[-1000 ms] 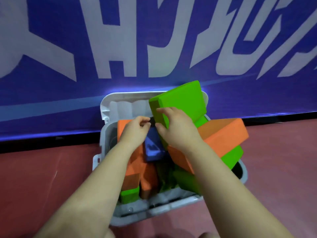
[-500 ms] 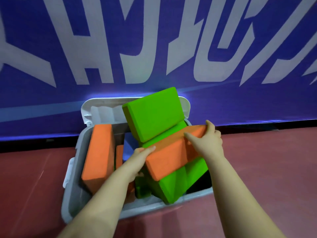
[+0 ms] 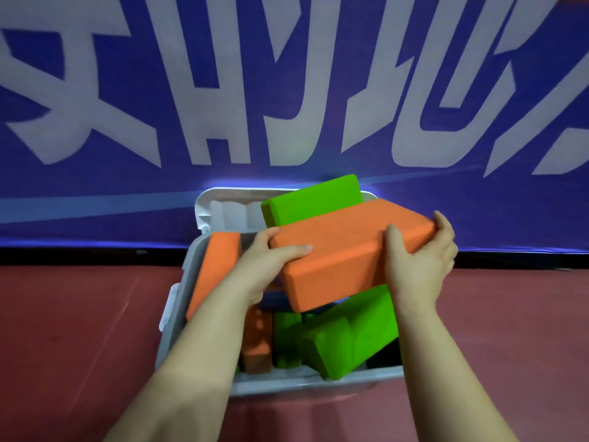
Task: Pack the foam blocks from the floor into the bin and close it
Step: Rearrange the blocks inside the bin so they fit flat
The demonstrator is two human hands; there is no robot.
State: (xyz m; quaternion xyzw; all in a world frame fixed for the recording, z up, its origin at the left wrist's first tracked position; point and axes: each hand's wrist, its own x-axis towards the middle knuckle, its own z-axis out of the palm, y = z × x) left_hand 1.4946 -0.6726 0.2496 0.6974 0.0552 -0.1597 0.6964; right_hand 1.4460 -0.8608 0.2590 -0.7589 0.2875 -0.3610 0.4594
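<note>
A grey plastic bin (image 3: 306, 382) stands on the red floor, its white lid (image 3: 223, 205) hinged up against the banner behind. Above the bin I hold a large orange foam block (image 3: 344, 253) tilted. My left hand (image 3: 271, 266) grips its left end, thumb on top. My right hand (image 3: 420, 260) grips its right end, fingers curled over the far edge. A green block (image 3: 312, 202) sticks up behind it. Another orange block (image 3: 216, 269) leans along the bin's left wall. Green blocks (image 3: 347, 339) and a small orange one (image 3: 256, 346) lie lower inside.
A blue banner (image 3: 287, 90) with big white letters rises directly behind the bin. Red floor (image 3: 79, 330) stretches to both sides. A white latch (image 3: 169, 311) juts from the bin's left side. A dark blue piece shows under the held block.
Both hands have lifted the orange block higher above the bin, my left hand now gripping its end. The view has shifted slightly, so the bin sits more to the right.
</note>
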